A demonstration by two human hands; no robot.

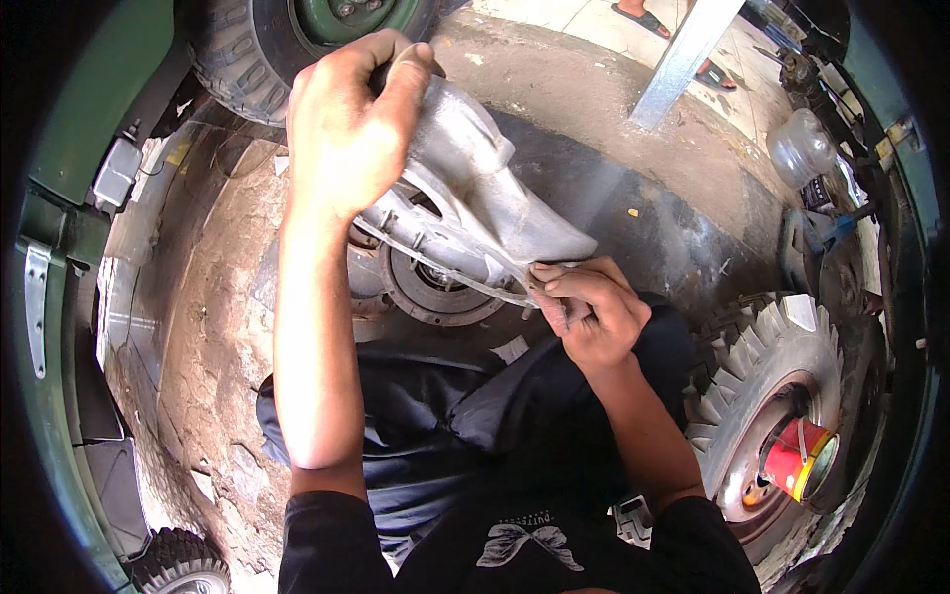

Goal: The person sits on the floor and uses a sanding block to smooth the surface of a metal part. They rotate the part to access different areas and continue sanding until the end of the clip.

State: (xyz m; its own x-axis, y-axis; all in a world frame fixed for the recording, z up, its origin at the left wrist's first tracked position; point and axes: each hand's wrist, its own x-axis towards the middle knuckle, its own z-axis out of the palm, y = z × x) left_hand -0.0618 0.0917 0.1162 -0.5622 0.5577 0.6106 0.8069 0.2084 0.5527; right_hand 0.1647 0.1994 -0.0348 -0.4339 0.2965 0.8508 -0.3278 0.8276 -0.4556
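Observation:
A grey cast-metal bell housing [495, 203] is held tilted above my lap. My left hand [351, 124] is closed over its upper end, with the fingertips hidden behind the metal. At the lower right corner of the housing, my right hand [599, 307] pinches the rim between thumb and curled fingers. Whether anything small is also in that pinch, I cannot tell. Partly covered by the housing, a round metal clutch part [435, 292] lies on the ground in front of my legs.
A chunky-treaded wheel [732, 396] lies at my right, with a red and yellow can [797, 457] on it. Another wheel [237, 59] stands at the far left. Green vehicle panels [49, 327] flank me. Beyond are a metal post [683, 64], a plastic bottle [802, 147] and a person's sandalled foot [643, 15].

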